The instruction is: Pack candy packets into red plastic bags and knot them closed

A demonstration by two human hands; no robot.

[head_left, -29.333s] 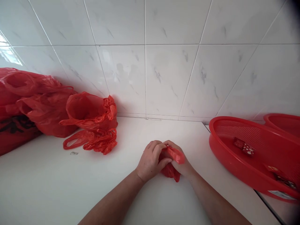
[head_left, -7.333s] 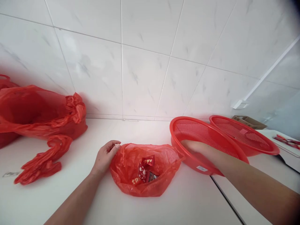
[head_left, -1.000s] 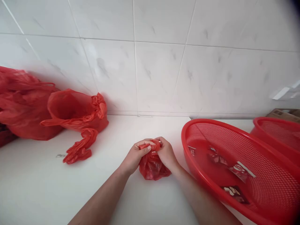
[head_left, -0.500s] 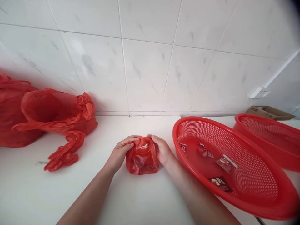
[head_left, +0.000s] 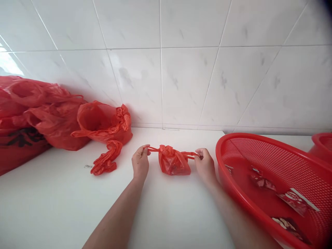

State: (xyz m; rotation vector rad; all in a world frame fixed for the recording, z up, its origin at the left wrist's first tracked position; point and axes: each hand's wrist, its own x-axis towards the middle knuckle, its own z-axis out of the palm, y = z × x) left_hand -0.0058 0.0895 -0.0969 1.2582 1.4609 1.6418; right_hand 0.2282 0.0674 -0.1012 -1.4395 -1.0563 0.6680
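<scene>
A small red plastic bag (head_left: 174,163) rests on the white tabletop (head_left: 166,211), its top bunched and its two handles pulled out sideways. Between the fingertips of my left hand (head_left: 140,159) is the left handle, stretched taut. My right hand (head_left: 205,162) pinches the right handle on the other side. Dark shapes show faintly through the bag's thin film, too unclear to name.
A large red mesh basket (head_left: 246,193) with several small packets stands at the right; another basket (head_left: 325,143) shows behind it. To the left lie a crumpled red bag (head_left: 107,159), an open red bag (head_left: 103,119) and bigger filled red bags (head_left: 59,121). A tiled wall (head_left: 186,79) rises behind.
My hands have moved from the bag's sides outward, drawing its handles apart; the bag's mouth is now gathered closed. The view has turned left, showing more of the red bags there.
</scene>
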